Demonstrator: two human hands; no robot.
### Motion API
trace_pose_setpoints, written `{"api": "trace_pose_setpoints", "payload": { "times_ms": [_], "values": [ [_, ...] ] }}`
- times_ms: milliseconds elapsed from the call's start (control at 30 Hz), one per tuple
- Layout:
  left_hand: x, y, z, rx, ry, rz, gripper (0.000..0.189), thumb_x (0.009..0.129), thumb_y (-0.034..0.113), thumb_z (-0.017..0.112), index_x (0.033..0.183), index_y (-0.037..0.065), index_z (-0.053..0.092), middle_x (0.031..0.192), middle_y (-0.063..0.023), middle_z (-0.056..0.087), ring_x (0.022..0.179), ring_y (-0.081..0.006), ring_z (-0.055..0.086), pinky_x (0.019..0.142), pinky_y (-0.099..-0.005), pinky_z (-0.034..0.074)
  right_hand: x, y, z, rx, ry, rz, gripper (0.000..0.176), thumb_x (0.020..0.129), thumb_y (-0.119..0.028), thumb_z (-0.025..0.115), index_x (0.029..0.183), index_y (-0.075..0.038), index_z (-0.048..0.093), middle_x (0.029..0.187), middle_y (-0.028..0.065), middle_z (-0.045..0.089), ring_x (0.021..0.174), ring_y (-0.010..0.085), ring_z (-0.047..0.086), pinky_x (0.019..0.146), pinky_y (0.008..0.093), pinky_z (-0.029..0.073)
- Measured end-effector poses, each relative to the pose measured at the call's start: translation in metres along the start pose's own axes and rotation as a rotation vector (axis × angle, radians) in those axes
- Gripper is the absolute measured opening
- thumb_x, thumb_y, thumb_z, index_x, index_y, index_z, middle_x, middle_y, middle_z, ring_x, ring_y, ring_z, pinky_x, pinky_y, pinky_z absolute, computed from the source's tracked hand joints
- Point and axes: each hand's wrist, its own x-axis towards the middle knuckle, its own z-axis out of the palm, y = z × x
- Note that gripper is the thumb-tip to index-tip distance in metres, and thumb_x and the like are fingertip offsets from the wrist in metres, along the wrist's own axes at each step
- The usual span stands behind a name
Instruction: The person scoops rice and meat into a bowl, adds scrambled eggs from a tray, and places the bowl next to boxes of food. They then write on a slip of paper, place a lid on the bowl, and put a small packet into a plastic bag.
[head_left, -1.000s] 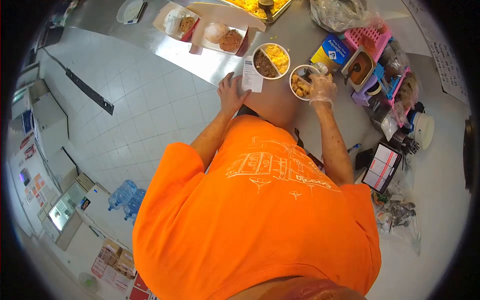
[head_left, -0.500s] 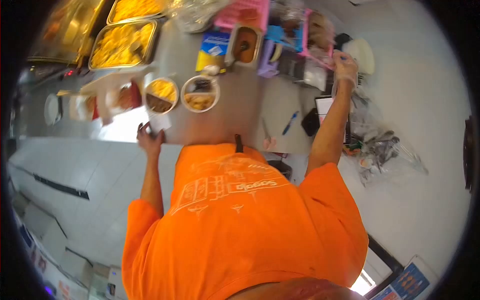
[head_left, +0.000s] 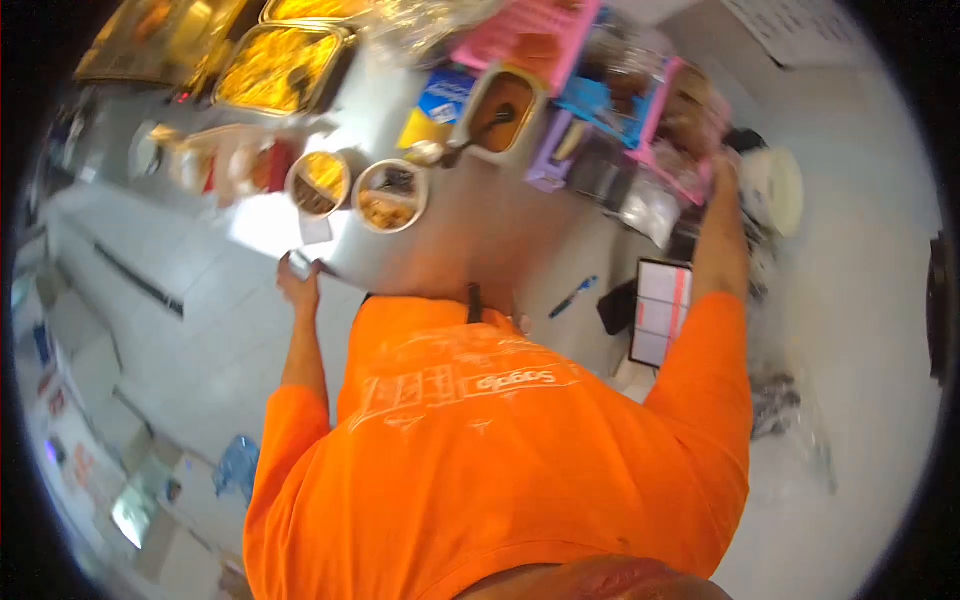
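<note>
Right hand [head_left: 722,168] has left the bowl of fried pieces [head_left: 390,196] and is now stretched out to the far right of the counter [head_left: 470,235]. It sits between the pink basket [head_left: 690,120] and the white round tub [head_left: 776,188]. Motion blur, so can't tell the finger state or whether it holds anything. Left hand [head_left: 298,276] is still on the near counter edge, fingers loosely spread and empty, just below the paper slip [head_left: 316,230]. The divided bowl [head_left: 318,183] is touching the first bowl. Pen [head_left: 573,297] lies near the order pad [head_left: 660,310].
</note>
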Motion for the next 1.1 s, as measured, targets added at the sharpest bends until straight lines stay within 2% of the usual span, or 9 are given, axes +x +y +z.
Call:
{"api": "trace_pose_setpoints", "payload": {
  "times_ms": [367, 467, 533, 600, 633, 800, 900, 1000, 1100],
  "values": [
    [-0.021, 0.035, -0.030, 0.090, 0.043, -0.094, 0.068, 0.073, 0.040, 0.075, 0.129, 0.013, 0.047, 0.130, -0.0128, 0.047, 0.120, -0.0374, 0.040, 0.098, -0.0507, 0.037, 0.051, 0.057, 0.053, -0.382, -0.218, -0.110, 0.056, 0.085, -0.047, 0.054, 0.116, -0.001, 0.062, 0.113, 0.0197, 0.064, 0.102, 0.0375, 0.062, 0.088, 0.0418, 0.049],
    [-0.015, 0.027, -0.030, 0.026, 0.047, -0.057, 0.064, 0.074, 0.035, 0.074, 0.129, 0.014, 0.048, 0.130, -0.0117, 0.046, 0.120, -0.0367, 0.039, 0.096, -0.0520, 0.037, -0.055, -0.028, -0.075, 0.481, 0.214, -0.089, 0.047, 0.088, -0.042, 0.054, 0.107, 0.000, 0.066, 0.106, 0.0166, 0.068, 0.094, 0.0316, 0.066, 0.084, 0.0389, 0.051],
    [-0.013, 0.022, -0.029, -0.010, 0.061, -0.034, 0.063, 0.074, 0.033, 0.074, 0.129, 0.014, 0.048, 0.130, -0.0115, 0.047, 0.120, -0.0364, 0.040, 0.095, -0.0517, 0.037, -0.121, -0.076, -0.107, 1.066, 0.153, -0.128, 0.036, 0.088, -0.032, 0.058, 0.103, -0.001, 0.065, 0.102, 0.0153, 0.068, 0.095, 0.0284, 0.065, 0.083, 0.0395, 0.051],
    [-0.013, 0.020, -0.032, -0.038, 0.097, -0.011, 0.056, 0.076, 0.029, 0.073, 0.125, 0.012, 0.050, 0.127, -0.0119, 0.049, 0.118, -0.0357, 0.041, 0.095, -0.0497, 0.038, -0.187, -0.117, -0.115, 1.524, -0.084, -0.312, 0.024, 0.089, -0.025, 0.061, 0.097, -0.003, 0.064, 0.101, 0.0122, 0.067, 0.095, 0.0240, 0.063, 0.082, 0.0381, 0.052],
    [-0.013, 0.014, -0.031, -0.063, 0.108, 0.014, 0.055, 0.076, 0.028, 0.072, 0.124, 0.012, 0.051, 0.126, -0.0120, 0.049, 0.118, -0.0355, 0.041, 0.094, -0.0493, 0.038, -0.216, -0.128, -0.112, 1.074, -0.232, -0.398, 0.022, 0.090, -0.024, 0.061, 0.096, -0.003, 0.063, 0.096, 0.0094, 0.065, 0.090, 0.0197, 0.062, 0.082, 0.0346, 0.051],
    [0.000, 0.009, -0.029, -0.312, 0.127, 0.196, 0.040, 0.082, 0.020, 0.069, 0.117, 0.007, 0.056, 0.111, -0.0149, 0.058, 0.104, -0.0316, 0.052, 0.091, -0.0415, 0.042, -0.384, -0.296, -0.016, 1.222, -0.921, -0.181, 0.021, 0.089, -0.024, 0.062, 0.099, -0.007, 0.057, 0.088, 0.0050, 0.063, 0.078, 0.0144, 0.059, 0.073, 0.0284, 0.048],
    [0.001, 0.077, -0.078, -0.589, -0.299, 0.128, 0.026, 0.086, 0.023, 0.067, 0.103, 0.004, 0.064, 0.090, -0.0094, 0.067, 0.080, -0.0186, 0.063, 0.072, -0.0332, 0.050, -0.420, -0.353, -0.018, 0.869, -0.664, -0.107, 0.035, 0.088, -0.024, 0.062, 0.117, -0.004, 0.055, 0.102, 0.0130, 0.064, 0.086, 0.0190, 0.062, 0.069, 0.0322, 0.051],
    [0.005, 0.124, -0.116, -0.717, -0.880, 0.522, 0.025, 0.088, 0.025, 0.065, 0.103, 0.007, 0.070, 0.086, -0.0067, 0.069, 0.081, -0.0143, 0.063, 0.073, -0.0294, 0.050, -0.422, -0.398, -0.067, 0.664, -0.272, -0.281, 0.045, 0.086, -0.017, 0.063, 0.129, -0.004, 0.053, 0.117, 0.0198, 0.059, 0.094, 0.0289, 0.063, 0.071, 0.0373, 0.053],
    [0.013, 0.154, -0.155, -0.900, -1.351, 0.638, 0.047, 0.092, 0.021, 0.059, 0.135, 0.008, 0.046, 0.094, -0.0108, 0.068, 0.082, -0.0169, 0.063, 0.077, -0.0313, 0.050, -0.434, -0.480, -0.148, 0.829, 0.048, -0.365, 0.036, 0.086, -0.015, 0.064, 0.119, -0.003, 0.058, 0.111, 0.0170, 0.061, 0.093, 0.0294, 0.063, 0.077, 0.0387, 0.051]
  ]
}}
